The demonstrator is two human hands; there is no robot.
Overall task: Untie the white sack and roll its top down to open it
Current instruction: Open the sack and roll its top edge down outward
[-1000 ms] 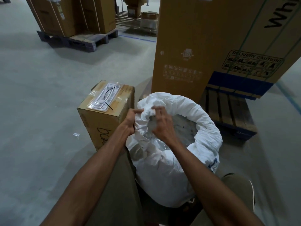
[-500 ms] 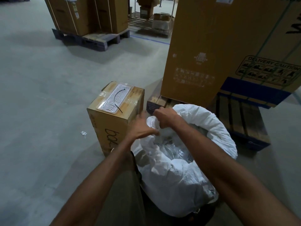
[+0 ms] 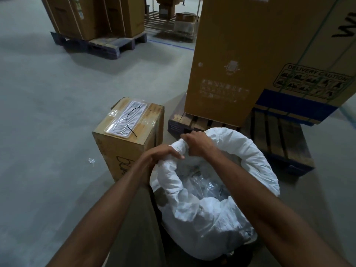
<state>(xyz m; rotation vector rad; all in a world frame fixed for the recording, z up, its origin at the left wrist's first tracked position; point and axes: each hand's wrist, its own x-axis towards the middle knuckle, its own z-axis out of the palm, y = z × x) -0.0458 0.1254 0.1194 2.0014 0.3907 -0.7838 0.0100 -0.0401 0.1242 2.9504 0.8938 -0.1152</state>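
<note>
The white sack (image 3: 208, 218) stands on the floor between my legs, its mouth open and its rim rolled into a thick collar. Clear plastic pieces show inside it. My left hand (image 3: 163, 154) grips the rolled rim at the sack's far left, fingers curled over the fabric. My right hand (image 3: 196, 144) grips the same stretch of rim just beyond it, knuckles up. The two hands are almost touching.
A small cardboard box (image 3: 127, 143) stands left of the sack with a white ridged plastic tray (image 3: 126, 120) and a black cable tie (image 3: 132, 120) on top. A tall carton (image 3: 240, 60) on a wooden pallet (image 3: 285, 139) rises behind. More cartons on pallets (image 3: 96, 18) stand far left.
Both hands have moved from the near left of the rim to its far left and taken a fresh grip on the roll. The camera has come closer to the sack.
</note>
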